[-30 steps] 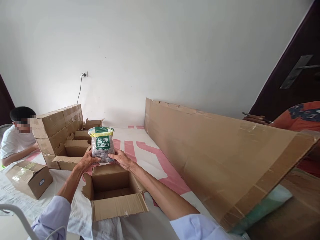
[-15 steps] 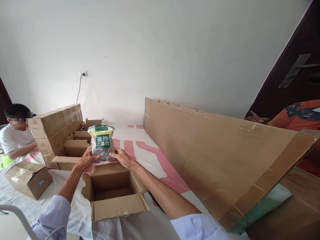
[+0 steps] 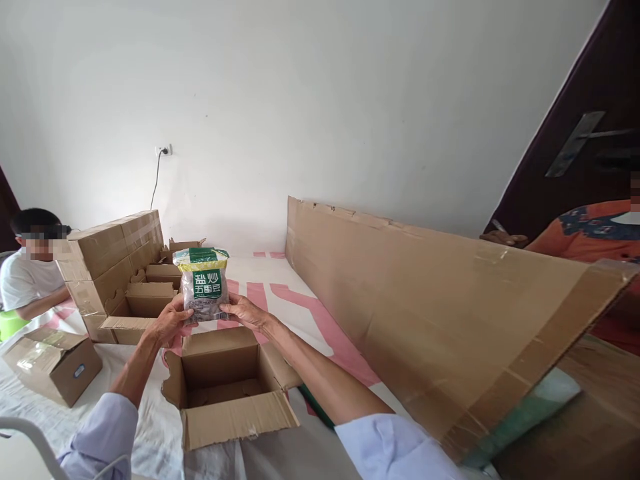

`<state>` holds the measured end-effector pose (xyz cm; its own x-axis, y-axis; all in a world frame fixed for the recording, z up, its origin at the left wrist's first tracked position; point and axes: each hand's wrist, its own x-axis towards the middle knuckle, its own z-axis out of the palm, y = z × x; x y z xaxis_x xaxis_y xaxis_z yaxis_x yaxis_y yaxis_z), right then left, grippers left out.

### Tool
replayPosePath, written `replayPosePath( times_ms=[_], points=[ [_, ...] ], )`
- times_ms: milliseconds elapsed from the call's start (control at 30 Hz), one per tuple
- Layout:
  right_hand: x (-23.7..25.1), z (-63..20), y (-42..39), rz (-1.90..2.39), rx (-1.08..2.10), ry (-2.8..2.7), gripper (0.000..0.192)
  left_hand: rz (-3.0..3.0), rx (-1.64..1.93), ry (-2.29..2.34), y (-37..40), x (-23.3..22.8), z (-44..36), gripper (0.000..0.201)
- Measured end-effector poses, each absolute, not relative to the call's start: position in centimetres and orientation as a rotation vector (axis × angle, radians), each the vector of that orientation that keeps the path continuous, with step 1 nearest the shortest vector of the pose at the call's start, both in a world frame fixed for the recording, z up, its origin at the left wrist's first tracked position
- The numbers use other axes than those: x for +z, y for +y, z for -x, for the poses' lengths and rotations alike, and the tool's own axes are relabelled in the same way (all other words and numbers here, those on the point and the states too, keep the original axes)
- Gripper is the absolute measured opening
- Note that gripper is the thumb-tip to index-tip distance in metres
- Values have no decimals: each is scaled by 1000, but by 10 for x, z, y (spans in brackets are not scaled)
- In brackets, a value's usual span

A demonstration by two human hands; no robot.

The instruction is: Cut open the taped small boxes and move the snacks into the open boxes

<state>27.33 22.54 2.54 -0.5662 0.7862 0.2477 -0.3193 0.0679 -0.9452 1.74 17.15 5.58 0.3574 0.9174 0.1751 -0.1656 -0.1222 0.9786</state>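
Both hands, left hand point(image 3: 169, 323) and right hand point(image 3: 243, 312), had fingers closed on the snack bag point(image 3: 201, 284), just above the open box point(image 3: 226, 384); lowering it in seemed next.

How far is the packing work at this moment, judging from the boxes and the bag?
Looks done: taped cartons stand stacked at the far left. In hand: the left hand and right hand hold a green-labelled snack bag upright above the open box. Left: the bag is not yet inside, that box's flaps are open, and more open boxes wait beside the stack.
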Motion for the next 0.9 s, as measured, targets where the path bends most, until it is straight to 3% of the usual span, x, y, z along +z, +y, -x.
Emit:
replayPosePath(
  times_ms=[567, 767, 900],
  points=[
    [11, -285, 229, 575, 1704, -1473, 54, -1257, 1076, 819, 173, 44, -23, 67],
    [9, -285, 220, 550, 1755, -1459, 56, -1248, 1016, 871, 174, 46, -35, 63],
    [15, -297, 214, 577, 1628, -1355, 54, -1399, 1120, 1008, 157, 49, -12, 58]
  ],
)
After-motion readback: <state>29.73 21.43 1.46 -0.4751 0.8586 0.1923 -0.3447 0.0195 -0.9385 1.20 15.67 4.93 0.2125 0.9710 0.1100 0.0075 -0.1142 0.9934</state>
